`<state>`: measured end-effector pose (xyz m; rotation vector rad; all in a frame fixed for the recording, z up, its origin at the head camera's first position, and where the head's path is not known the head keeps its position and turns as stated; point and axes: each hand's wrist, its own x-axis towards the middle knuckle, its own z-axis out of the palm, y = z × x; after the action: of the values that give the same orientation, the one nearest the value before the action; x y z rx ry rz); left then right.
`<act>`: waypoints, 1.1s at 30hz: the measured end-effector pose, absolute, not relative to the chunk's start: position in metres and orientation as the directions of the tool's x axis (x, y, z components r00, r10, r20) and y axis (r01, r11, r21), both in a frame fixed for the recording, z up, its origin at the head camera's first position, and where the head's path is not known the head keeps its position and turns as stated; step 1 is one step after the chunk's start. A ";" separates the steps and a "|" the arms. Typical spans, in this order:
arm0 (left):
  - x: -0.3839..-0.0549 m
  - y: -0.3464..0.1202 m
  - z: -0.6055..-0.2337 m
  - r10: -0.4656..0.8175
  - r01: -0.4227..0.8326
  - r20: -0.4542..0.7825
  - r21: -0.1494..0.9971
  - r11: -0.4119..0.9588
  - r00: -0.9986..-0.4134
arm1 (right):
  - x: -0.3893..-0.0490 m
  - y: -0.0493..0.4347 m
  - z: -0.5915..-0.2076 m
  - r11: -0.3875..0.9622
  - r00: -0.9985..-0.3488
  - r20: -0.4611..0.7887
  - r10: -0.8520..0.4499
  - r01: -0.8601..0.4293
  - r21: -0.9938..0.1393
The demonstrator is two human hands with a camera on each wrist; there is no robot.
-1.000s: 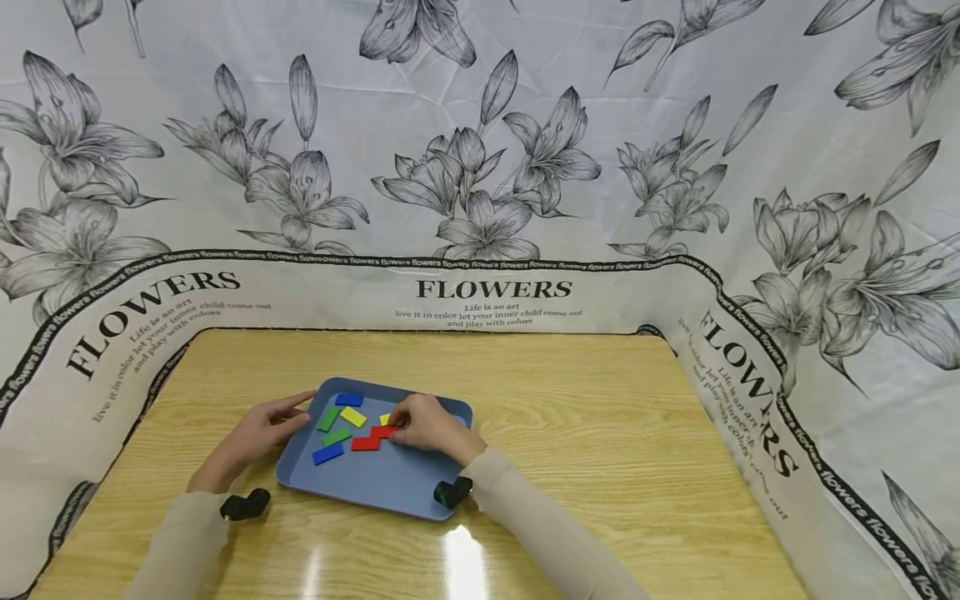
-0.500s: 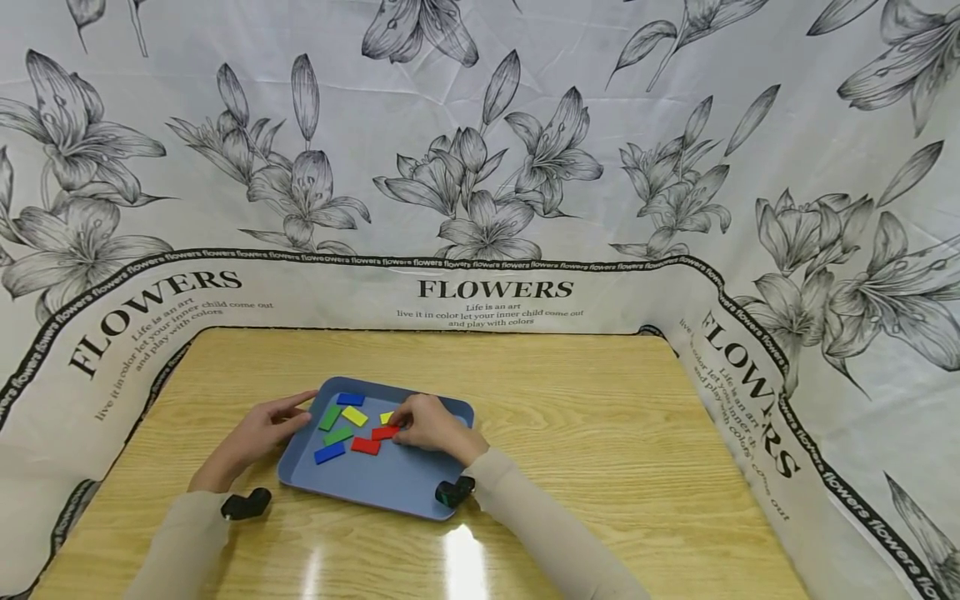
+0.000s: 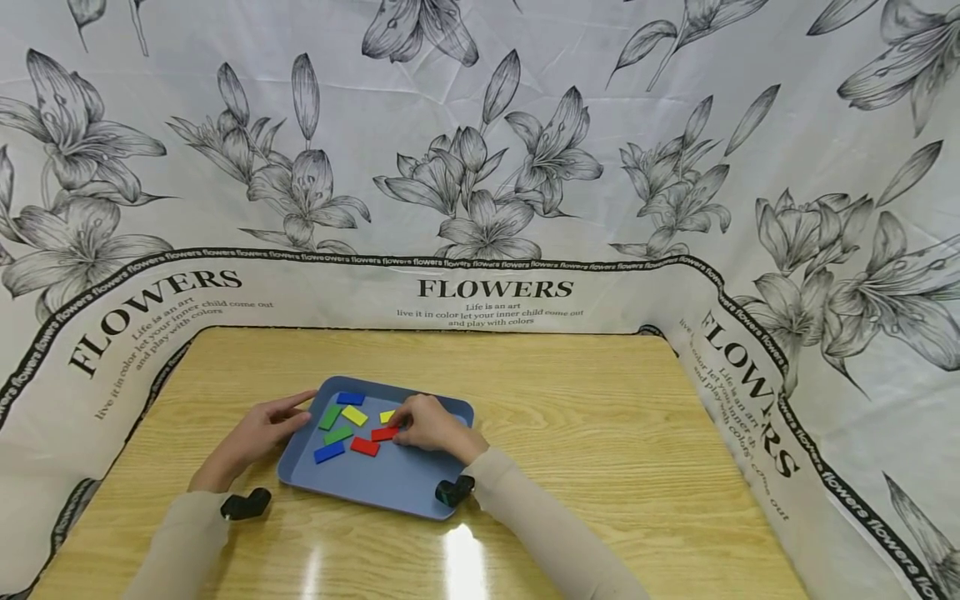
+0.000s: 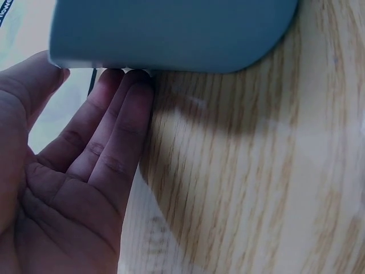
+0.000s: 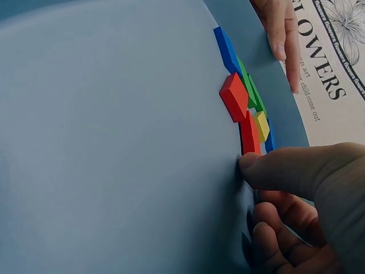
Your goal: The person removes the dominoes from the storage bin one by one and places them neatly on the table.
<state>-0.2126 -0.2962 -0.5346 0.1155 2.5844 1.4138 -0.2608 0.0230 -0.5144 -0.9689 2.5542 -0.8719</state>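
Observation:
A blue-grey tray (image 3: 375, 492) on the table holds several small flat rectangular blocks. My right hand (image 3: 431, 429) is over its right half, thumb and forefinger at the right end of a red block (image 3: 385, 434); the thumb touches that red block in the right wrist view, while the forefinger's contact is hidden. Partly covered by these fingers is a yellow block (image 3: 386, 417). A second red block (image 3: 364, 447) lies just lower left. My left hand (image 3: 262, 429) touches the tray's left outer wall, its fingers straight against the tray side (image 4: 171, 34) in the left wrist view.
Left in the tray lie a blue block (image 3: 351, 399), another yellow block (image 3: 355, 415), two green blocks, one upper (image 3: 330, 417) and one lower (image 3: 338, 435), and a second blue block (image 3: 329, 452). The wooden table (image 3: 600, 433) is enclosed by a flower-printed cloth (image 3: 495, 292).
The two red blocks, touching one second ago, now lie slightly apart, and the lower one has turned a little. The right hand has barely shifted; the left hand stays at the tray's side.

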 end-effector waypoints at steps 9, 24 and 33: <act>-0.211 -0.297 -0.535 0.177 -0.011 -0.125 0.845 0.535 -0.976 | -0.261 0.023 -0.514 0.607 -0.755 -0.071 -0.652 -0.464 -0.645; -0.209 -0.296 -0.536 0.179 -0.008 -0.128 0.832 0.555 -0.975 | -0.263 0.034 -0.485 0.584 -0.762 -0.027 -0.648 -0.473 -0.660; -0.211 -0.296 -0.532 0.183 -0.008 -0.130 0.834 0.552 -0.974 | -0.272 0.059 -0.456 0.550 -0.778 0.040 -0.627 -0.479 -0.684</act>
<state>-0.2108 -0.2962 -0.5318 0.1475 2.5844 1.3905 -0.2717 0.0587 -0.4559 -0.9322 2.5768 -1.0414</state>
